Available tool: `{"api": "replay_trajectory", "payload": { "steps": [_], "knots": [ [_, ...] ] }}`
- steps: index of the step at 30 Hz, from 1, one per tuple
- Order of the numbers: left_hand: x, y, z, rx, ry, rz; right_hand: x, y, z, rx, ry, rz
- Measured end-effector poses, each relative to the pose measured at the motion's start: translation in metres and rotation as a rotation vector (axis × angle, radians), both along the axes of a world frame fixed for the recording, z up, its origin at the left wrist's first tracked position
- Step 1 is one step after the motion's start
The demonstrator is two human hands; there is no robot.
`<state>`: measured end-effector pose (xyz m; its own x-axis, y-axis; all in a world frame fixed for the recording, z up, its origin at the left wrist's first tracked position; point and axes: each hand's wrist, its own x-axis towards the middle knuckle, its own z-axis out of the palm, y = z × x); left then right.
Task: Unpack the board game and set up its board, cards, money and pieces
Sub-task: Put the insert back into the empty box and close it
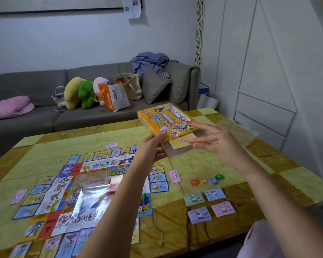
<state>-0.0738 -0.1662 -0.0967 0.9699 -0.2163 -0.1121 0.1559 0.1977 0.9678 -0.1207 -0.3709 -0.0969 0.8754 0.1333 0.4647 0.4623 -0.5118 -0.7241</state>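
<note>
Both hands met at the near end of the game box [164, 118], raised over the table [203, 161] and pointing away: the left hand [153, 148] pinched its corner, the right hand [218, 144], fingers spread, lay nearer the protruding insert [181, 144].

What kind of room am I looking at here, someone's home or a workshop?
Most likely a home living room: a grey sofa holds plush toys and shopping bags, and a board game is spread on the low yellow table in front of it.

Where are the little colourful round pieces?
In the head view, the round pieces sit on the table, right of the board, just beyond the money stacks.
</note>
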Motion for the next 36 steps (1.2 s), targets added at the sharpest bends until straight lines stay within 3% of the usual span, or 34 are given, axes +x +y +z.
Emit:
{"api": "replay_trajectory", "payload": {
  "steps": [7,11,18,23,30,33,36],
  "knots": [
    [-0.005,-0.004,-0.004,0.009,0.024,-0.084,0.009,0.000,-0.004,0.129,-0.022,-0.071],
    [-0.005,-0.002,-0.004,0.059,0.027,-0.123,0.008,-0.004,-0.004,0.085,-0.044,-0.193],
    [-0.005,0.001,-0.005,0.066,-0.007,-0.146,0.015,-0.013,-0.007,0.159,0.082,-0.120],
    [0.000,0.007,-0.011,0.038,-0.021,-0.184,0.014,-0.012,-0.006,0.110,0.148,-0.142],
    [0.001,0.007,-0.015,0.045,-0.060,-0.182,0.002,0.002,-0.001,0.006,0.029,-0.276],
    [0.000,0.006,-0.017,0.058,-0.073,-0.198,-0.001,0.005,-0.001,-0.091,0.029,-0.230],
    [-0.001,0.004,-0.016,0.056,-0.089,-0.162,-0.001,0.003,-0.005,-0.059,0.032,-0.185]
  ]
}}
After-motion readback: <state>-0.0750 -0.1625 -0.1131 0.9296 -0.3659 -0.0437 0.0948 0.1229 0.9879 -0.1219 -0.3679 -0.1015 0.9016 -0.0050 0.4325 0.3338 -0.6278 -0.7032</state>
